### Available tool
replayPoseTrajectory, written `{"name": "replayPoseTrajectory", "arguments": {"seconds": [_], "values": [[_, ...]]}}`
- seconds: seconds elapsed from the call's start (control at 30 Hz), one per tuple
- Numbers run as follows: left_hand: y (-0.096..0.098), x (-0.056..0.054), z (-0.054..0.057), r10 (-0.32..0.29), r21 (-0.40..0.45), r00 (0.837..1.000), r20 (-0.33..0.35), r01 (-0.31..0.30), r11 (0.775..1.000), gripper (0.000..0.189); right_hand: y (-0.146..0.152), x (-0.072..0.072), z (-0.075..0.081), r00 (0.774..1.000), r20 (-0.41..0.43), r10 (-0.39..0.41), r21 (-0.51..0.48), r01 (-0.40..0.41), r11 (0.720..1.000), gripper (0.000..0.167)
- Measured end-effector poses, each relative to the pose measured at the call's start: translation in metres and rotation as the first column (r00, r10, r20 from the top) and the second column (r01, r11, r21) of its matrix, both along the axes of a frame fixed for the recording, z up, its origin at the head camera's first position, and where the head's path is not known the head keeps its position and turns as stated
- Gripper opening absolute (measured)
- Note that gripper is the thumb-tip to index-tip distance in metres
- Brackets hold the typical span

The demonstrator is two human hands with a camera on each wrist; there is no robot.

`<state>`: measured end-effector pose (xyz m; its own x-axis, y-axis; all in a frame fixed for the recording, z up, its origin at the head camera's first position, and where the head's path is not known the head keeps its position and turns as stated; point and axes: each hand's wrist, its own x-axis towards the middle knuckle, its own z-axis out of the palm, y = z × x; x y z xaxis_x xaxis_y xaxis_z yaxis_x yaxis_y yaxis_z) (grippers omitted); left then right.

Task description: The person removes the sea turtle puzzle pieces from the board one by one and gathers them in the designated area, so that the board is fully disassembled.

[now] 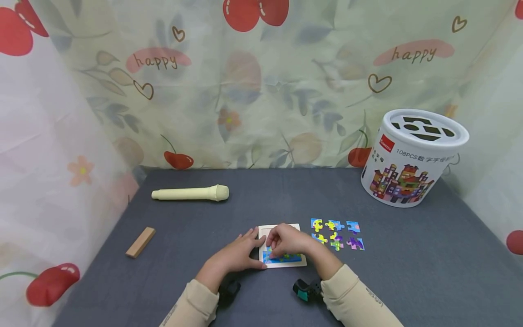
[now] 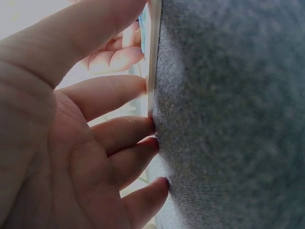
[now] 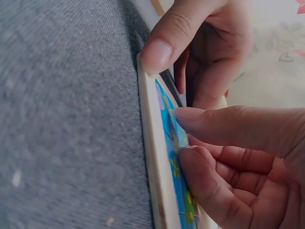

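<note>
A white-rimmed jigsaw tray [image 1: 303, 262] lies on the dark table, its lower part filled with blue and yellow picture pieces. My left hand [image 1: 241, 254] rests at its left side, fingers fairly straight; the thumb [image 3: 157, 55] presses on the near left corner. Over the tray, my right hand [image 1: 288, 240] pinches a puzzle piece [image 3: 180, 135] between thumb and index finger, low against the picture. Most of that piece is hidden by the fingers. Right of the tray, several loose puzzle pieces [image 1: 337, 241] lie in two rows.
A white bucket [image 1: 402, 168] with a slotted lid stands at the back right. At the back left lies a cream toy microphone [image 1: 189, 194]; a small wooden block [image 1: 140, 242] lies at the left. A patterned curtain [image 1: 261, 91] hangs behind the table.
</note>
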<state>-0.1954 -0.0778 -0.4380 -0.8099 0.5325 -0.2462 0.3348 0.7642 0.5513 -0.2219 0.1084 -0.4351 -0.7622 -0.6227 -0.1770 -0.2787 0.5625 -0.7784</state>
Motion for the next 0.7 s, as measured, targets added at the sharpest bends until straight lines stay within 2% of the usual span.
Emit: {"name": "replayPoseTrajectory", "arguments": {"seconds": [0.4, 0.57, 0.7], "values": [[-0.0007, 0.001, 0.0031, 0.006, 0.005, 1.0, 0.018, -0.006, 1.0, 0.074, 0.0012, -0.0008, -0.0016, 0.998, 0.064, 0.006, -0.073, -0.001, 0.997, 0.015], [-0.0011, 0.0004, 0.0027, 0.002, 0.003, 1.0, 0.017, -0.002, 1.0, 0.074, 0.0039, -0.0005, 0.0004, 0.994, 0.106, 0.017, -0.126, -0.004, 0.992, 0.014], [-0.0012, 0.0007, 0.0024, -0.007, 0.01, 1.0, 0.013, 0.007, 1.0, 0.075, 0.0093, -0.0016, 0.004, 0.992, 0.128, 0.006, -0.13, 0.011, 0.991, 0.013]]}}
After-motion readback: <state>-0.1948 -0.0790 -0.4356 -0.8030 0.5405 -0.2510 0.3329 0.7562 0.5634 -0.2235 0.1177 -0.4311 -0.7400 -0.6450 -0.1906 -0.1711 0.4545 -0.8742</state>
